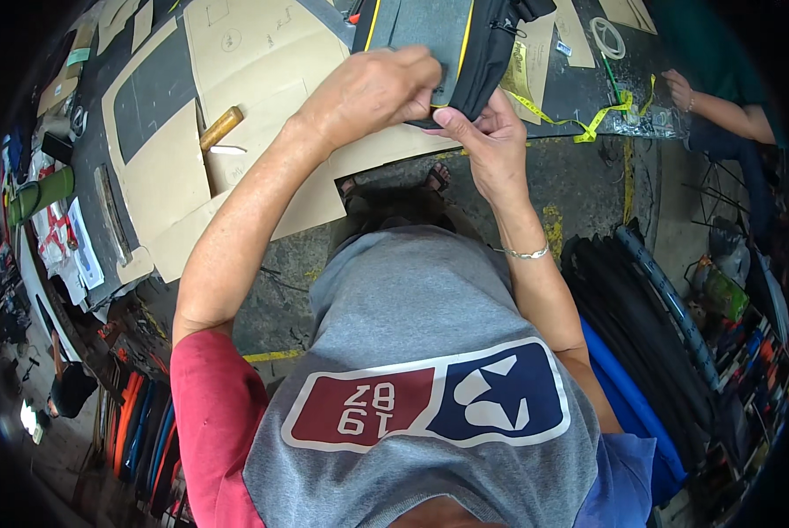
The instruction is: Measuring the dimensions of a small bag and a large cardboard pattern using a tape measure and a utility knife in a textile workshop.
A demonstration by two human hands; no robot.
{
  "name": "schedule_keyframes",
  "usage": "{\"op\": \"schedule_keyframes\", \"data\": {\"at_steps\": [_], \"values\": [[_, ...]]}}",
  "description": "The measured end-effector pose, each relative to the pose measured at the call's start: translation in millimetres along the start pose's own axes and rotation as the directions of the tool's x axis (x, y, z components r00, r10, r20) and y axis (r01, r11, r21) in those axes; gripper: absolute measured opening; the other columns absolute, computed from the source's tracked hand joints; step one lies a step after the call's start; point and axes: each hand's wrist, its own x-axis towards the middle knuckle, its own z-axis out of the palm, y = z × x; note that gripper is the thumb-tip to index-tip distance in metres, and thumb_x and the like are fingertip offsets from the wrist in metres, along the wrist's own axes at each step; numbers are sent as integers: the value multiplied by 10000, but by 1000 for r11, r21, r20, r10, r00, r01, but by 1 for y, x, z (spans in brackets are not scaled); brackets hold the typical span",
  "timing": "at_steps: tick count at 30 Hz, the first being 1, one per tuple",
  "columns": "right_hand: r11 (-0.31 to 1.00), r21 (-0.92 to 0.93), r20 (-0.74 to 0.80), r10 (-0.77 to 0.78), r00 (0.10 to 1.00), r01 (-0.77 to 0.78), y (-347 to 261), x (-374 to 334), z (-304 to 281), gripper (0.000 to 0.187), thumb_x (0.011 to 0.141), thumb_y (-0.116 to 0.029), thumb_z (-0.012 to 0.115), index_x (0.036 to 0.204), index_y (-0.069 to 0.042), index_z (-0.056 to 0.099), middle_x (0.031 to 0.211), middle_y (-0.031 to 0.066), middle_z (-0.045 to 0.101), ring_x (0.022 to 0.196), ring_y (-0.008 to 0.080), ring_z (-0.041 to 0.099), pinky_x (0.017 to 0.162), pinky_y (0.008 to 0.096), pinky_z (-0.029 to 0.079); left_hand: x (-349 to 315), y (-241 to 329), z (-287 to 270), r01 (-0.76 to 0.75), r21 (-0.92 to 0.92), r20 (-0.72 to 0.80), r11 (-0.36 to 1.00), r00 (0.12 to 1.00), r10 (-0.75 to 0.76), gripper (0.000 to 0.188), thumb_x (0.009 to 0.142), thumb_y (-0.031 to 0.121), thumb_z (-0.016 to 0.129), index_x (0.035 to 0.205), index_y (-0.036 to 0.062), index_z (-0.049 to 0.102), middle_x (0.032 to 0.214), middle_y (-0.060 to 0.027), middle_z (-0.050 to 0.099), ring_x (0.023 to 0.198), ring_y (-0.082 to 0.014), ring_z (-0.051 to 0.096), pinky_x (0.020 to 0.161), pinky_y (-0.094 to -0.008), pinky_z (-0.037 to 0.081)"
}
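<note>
Bag (421, 33), cardboard (258, 57) on table (155, 106), grey floor (592, 176)

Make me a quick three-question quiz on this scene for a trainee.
1. Which wrist wears the bracelet?
2. True or false: the wooden handle lies left of the bag.
3. What does the right hand hold?
A) Tape
B) Bag
C) Wooden handle

Key:
1. The right wrist.
2. True.
3. B, the bag.

a grey shirt (403, 290) has red and blue sleeves (211, 418).
</note>
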Motion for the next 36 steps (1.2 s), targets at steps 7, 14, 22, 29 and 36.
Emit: {"op": "schedule_keyframes", "data": {"at_steps": [7, 14, 22, 29, 36], "values": [[999, 48, -66, -18, 998, 21, 5, 0, -5, 336, 937, 16, 647, 1249, 7, 525, 1128, 121, 673, 965, 166, 690, 845, 379, 631, -20, 1, 3, 237, -212, -69, 948, 964, -257, 181, 847, 104, 729, 910, 34, 574, 948, -81, 654, 820, -263, 655, 723, -330, 535], [998, 69, -34, -11, 999, 13, 6, 0, -4, 326, 952, 13, 622, 1261, 6, 516, 1140, 125, 670, 989, 183, 691, 859, 407, 629, -13, 7, 13, 129, -189, -235, 973, 957, -172, 152, 873, 151, 733, 1008, 81, 727, 923, -57, 732, 828, -241, 702, 748, -321, 571], [999, 42, -41, -6, 999, 8, 4, 0, -4, 345, 944, 20, 633, 1269, 11, 521, 1126, 119, 674, 981, 174, 690, 854, 398, 630, -8, 8, 10, 51, 187, -40, 981, 998, -44, 217, 889, 220, 677, 1053, 88, 729, 954, -46, 704, 821, -242, 699, 708, -353, 570], [1000, -1, -19, -12, 1000, 12, 5, -1, -7, 315, 944, 30, 614, 1250, 19, 539, 1121, 112, 676, 978, 169, 688, 849, 394, 632, 6, 0, 12, -106, 220, 5, 970, 994, 108, 186, 886, 231, 668, 968, 64, 662, 876, -66, 635, 802, -258, 677, 697, -381, 546], [998, 39, -14, 50, 999, -49, 13, -1, -23, 290, 992, -26, 510, 1279, 15, 510, 1203, 132, 646, 1052, 207, 671, 875, 439, 621, -12, 3, 5, -61, -40, 33, 997, 997, 62, 126, 890, 141, 595, 928, 24, 570, 873, -154, 578, 844, -359, 646, 716, -432, 527]]}}
